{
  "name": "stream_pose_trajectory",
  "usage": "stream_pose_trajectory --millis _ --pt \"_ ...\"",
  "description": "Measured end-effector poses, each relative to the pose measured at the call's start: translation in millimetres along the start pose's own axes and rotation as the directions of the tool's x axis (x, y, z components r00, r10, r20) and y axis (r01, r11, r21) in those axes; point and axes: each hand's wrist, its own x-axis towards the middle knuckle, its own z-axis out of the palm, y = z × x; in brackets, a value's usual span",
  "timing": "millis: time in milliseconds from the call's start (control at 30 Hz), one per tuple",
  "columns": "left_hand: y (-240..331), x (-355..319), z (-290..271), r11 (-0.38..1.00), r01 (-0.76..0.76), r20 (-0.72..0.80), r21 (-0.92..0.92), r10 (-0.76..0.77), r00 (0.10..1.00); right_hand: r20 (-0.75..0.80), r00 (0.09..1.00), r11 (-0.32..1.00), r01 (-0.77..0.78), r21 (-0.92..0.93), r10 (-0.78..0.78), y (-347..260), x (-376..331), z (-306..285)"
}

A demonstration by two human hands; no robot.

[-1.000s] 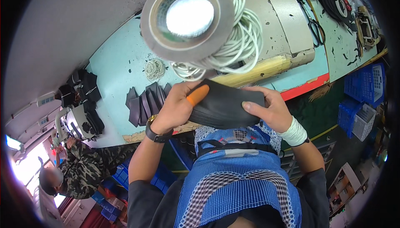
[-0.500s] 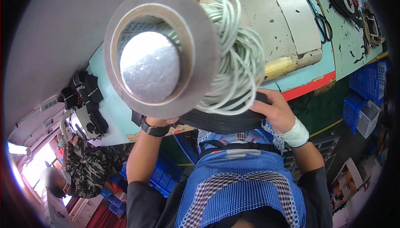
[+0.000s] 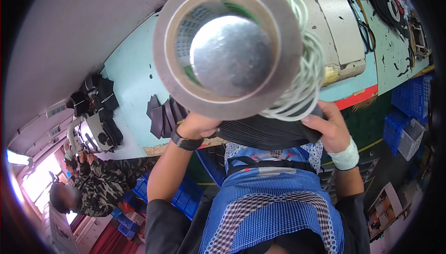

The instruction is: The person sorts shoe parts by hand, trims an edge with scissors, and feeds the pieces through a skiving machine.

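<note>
So the thing in play is a stack of black sheets, up in the air at the table's near edge, right above the apron. Its long axis runs left to right, straight between the hands, so neither is nearer: each is on its own end. Right hand has its fingers closed round the right end, thumb on top. Left hand looks closed on the left end, though part of that grip's covered, so can't tell exactly how the fingers sit. Blocking the view is a big tape roll with white cord beside it. Further left, dark pieces lie on the table.
</note>
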Motion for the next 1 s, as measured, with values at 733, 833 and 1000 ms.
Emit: stream_pose_trajectory --millis 733,833,1000 --pt "-43 12 -19 0.811 -0.16 0.172 -0.563 0.304 0.937 -0.021 0.999 0.999 0.038 -0.023 -0.039 -11 0 6" --pt "-31 3 -27 0.796 -0.118 0.221 -0.593 0.302 0.927 -0.008 0.999 0.994 0.033 -0.106 -0.034 -1 8 7" --pt "-55 14 -15 0.855 -0.153 0.105 -0.497 0.233 0.967 -0.04 0.998 0.998 0.04 -0.047 -0.042 -9 1 8"
